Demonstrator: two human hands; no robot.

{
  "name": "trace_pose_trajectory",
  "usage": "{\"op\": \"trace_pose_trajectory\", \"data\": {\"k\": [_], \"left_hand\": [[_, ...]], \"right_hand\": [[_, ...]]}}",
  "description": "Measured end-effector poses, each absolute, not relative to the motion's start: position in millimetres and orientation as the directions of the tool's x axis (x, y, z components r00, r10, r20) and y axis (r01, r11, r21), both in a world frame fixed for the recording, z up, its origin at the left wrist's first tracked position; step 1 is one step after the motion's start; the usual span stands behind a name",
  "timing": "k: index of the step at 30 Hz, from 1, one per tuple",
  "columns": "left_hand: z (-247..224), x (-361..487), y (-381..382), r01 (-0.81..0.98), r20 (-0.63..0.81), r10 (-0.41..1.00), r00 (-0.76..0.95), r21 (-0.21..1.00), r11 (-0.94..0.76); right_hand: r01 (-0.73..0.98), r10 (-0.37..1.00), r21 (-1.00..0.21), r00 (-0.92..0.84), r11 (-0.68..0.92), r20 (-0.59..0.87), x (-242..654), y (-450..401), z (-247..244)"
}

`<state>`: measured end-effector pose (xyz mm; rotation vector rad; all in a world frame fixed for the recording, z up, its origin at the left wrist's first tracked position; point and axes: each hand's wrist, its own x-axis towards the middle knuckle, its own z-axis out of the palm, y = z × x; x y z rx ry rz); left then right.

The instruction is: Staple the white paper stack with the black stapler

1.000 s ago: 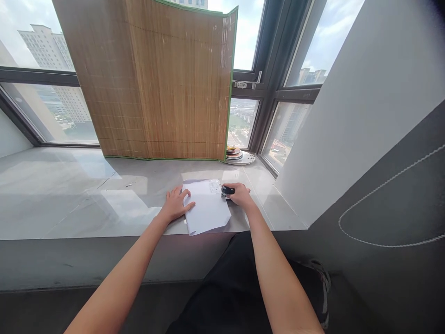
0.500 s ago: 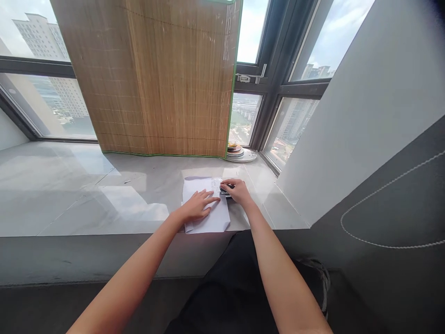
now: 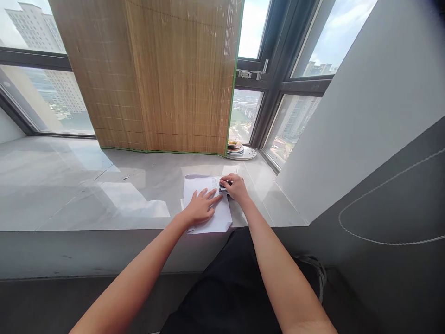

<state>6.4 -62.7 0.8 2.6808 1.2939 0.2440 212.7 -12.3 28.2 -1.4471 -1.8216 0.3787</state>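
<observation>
White sheets of paper (image 3: pixel 212 222) lie on the grey marble-look window ledge, with some handwriting near their top right. Spread over the middle of the sheets, my left hand (image 3: pixel 201 207) presses down with its fingers apart. My right hand (image 3: pixel 235 187) is closed around a small black and silver stapler (image 3: pixel 223 189) at the right edge of the paper. My fingers cover most of the stapler, and whether its jaws are pressed together is hidden.
A bamboo blind (image 3: pixel 167 83) hangs behind the ledge (image 3: pixel 83 208). Stacked plates (image 3: pixel 243 153) stand in the window corner. A tiny scrap (image 3: pixel 126 177) lies left of the paper. A bead cord (image 3: pixel 382 242) hangs at right.
The view has tilted slightly. The paper and my left hand have shifted a little to the right, while my right hand keeps hold of the stapler at the paper's edge.
</observation>
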Motion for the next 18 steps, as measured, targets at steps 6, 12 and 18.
{"op": "trace_pose_trajectory", "data": {"k": [6, 12, 18], "left_hand": [[-6.1, 2.1, -67.1, 0.761, 0.098, 0.784, 0.612, 0.194, -0.619], [-7.8, 3.2, -69.4, 0.769, 0.091, 0.790, 0.606, 0.185, -0.612], [-8.0, 7.2, -68.9, 0.777, 0.109, 0.796, 0.595, 0.176, -0.605]], "right_hand": [[0.723, 0.921, -0.620, -0.058, 0.306, 0.386, 209.6, -10.6, 27.4], [0.715, 0.925, -0.619, -0.101, 0.324, 0.368, 209.7, -9.7, 23.4], [0.734, 0.924, -0.596, -0.116, 0.327, 0.364, 209.1, -7.7, 20.8]]}}
